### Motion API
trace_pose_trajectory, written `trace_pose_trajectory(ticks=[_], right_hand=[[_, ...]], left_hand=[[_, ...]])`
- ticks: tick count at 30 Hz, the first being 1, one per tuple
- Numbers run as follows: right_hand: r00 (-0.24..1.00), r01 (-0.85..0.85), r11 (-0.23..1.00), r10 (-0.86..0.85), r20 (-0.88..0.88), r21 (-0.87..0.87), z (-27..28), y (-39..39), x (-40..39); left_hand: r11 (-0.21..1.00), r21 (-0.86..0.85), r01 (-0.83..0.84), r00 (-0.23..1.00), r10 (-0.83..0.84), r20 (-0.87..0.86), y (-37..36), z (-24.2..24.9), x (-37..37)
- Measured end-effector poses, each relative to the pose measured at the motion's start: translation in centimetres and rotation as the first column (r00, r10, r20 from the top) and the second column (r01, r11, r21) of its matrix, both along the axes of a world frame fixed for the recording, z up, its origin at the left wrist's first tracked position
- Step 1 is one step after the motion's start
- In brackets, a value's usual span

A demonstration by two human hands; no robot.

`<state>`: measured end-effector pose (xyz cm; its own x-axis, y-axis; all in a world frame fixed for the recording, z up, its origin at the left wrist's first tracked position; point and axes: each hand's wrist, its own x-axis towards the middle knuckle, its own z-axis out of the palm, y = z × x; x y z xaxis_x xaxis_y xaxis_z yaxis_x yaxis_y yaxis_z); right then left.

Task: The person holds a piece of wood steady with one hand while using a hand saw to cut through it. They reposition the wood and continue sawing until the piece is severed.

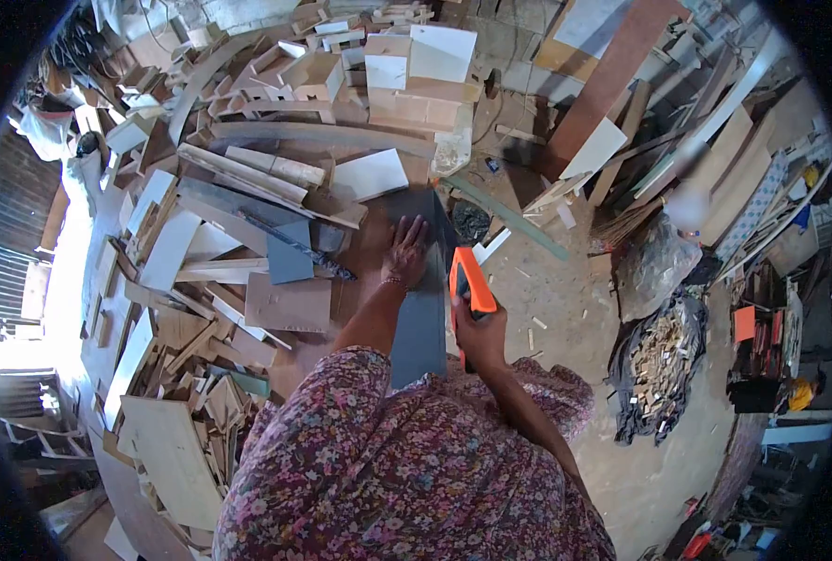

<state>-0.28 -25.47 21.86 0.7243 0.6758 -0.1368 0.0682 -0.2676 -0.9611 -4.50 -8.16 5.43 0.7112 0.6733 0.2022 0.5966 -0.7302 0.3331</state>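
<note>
My left hand [406, 252] lies flat with its fingers stretched out on a long dark grey board [418, 327], pressing on its upper part. At the board's right edge, my right hand [481, 332] is wrapped round the orange and black handle of a handsaw [473, 273]. The saw is held on edge beside the board, and its blade shows only as a thin line. A smaller grey panel [289, 252] and a dark patterned strip [294, 245] lie to the left of my left hand.
Wood offcuts and white panels [369, 175] crowd the left and far side. A green strip [509, 217] lies on the floor ahead to the right. Further right are a black sheet heaped with wood scraps [661, 365], a broom [626, 224] and leaning planks [612, 84].
</note>
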Motion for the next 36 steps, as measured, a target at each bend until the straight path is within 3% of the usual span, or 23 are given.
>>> trace_pose_trajectory(ticks=[1, 3, 4, 6, 7, 10, 11, 15, 17, 20, 22, 24, 28, 30, 32, 36], right_hand=[[1.0, 0.003, 1.0, -0.003, -0.012, -0.01, -0.9, 0.5, 0.2], [0.96, -0.126, 0.986, 0.148, 0.238, -0.108, -4.0, 3.3, 2.0], [0.96, -0.125, 0.986, 0.148, 0.236, -0.108, -5.3, 4.1, 2.3], [0.91, -0.011, 0.999, 0.023, 0.414, -0.032, -7.9, 5.7, 2.3], [0.934, 0.042, 0.983, 0.024, 0.355, -0.178, -8.7, 5.9, 2.0], [0.934, 0.004, 1.0, 0.006, 0.357, -0.028, -6.8, 5.6, 2.7], [0.979, -0.026, 0.999, 0.03, 0.202, -0.026, -4.7, 5.1, 2.6], [0.928, -0.101, 0.995, 0.095, 0.36, 0.0, -2.4, 0.8, -0.4], [1.0, 0.0, 1.0, 0.0, -0.009, -0.026, -1.5, -0.3, -1.1], [0.997, -0.004, 1.0, 0.005, 0.077, -0.022, -2.5, 0.6, -0.1], [0.99, -0.04, 0.994, 0.054, 0.13, -0.102, -4.0, 3.1, 1.2], [0.94, -0.049, 0.995, 0.077, 0.334, -0.091, -6.3, 5.6, 2.2], [0.949, -0.011, 1.0, 0.008, 0.317, 0.008, -6.9, 6.5, 3.6], [0.993, -0.025, 0.993, 0.038, 0.113, -0.116, -6.9, 6.1, 4.3], [0.995, -0.023, 0.995, 0.032, 0.095, -0.092, -7.1, 6.0, 4.2], [0.99, 0.002, 0.995, 0.012, 0.14, -0.1, -8.4, 6.6, 3.9]], left_hand=[[1.0, 0.007, 0.013, 0.999, -0.013, -0.049, -0.3, 0.0, -0.3], [1.0, 0.023, 0.019, 0.999, -0.018, -0.046, -0.2, -0.7, 0.0], [0.999, 0.041, 0.019, 0.999, -0.017, -0.041, -0.2, -1.0, -0.1], [1.0, 0.025, 0.011, 1.0, -0.011, 0.011, 0.0, -0.5, -0.1], [1.0, -0.002, 0.006, 0.998, -0.006, 0.064, -0.4, -0.5, -0.1], [1.0, 0.005, -0.011, 1.0, 0.011, -0.014, -0.2, -0.6, 0.1], [1.0, 0.014, -0.017, 1.0, 0.017, -0.007, -0.1, -0.7, 0.1], [0.998, 0.062, -0.006, 1.0, 0.007, -0.024, 0.3, -2.5, 0.2], [0.996, 0.088, -0.007, 1.0, 0.009, -0.017, 0.1, -2.7, 0.4], [0.998, 0.053, 0.021, 0.994, -0.016, -0.109, -0.2, -1.4, -0.3], [1.0, 0.018, 0.019, 1.0, -0.019, -0.022, -0.4, -0.7, -0.2], [1.0, 0.027, 0.015, 1.0, -0.015, -0.02, -0.5, -0.7, -0.3], [0.996, 0.095, 0.004, 1.0, -0.004, -0.004, -0.2, -1.8, 0.0], [0.993, 0.119, -0.007, 1.0, 0.008, -0.006, -0.4, -2.2, 0.1], [0.989, 0.145, -0.015, 1.0, 0.017, -0.012, -1.0, -2.5, -0.2], [1.0, 0.007, -0.019, 0.997, 0.019, 0.081, -2.0, -1.5, -1.3]])
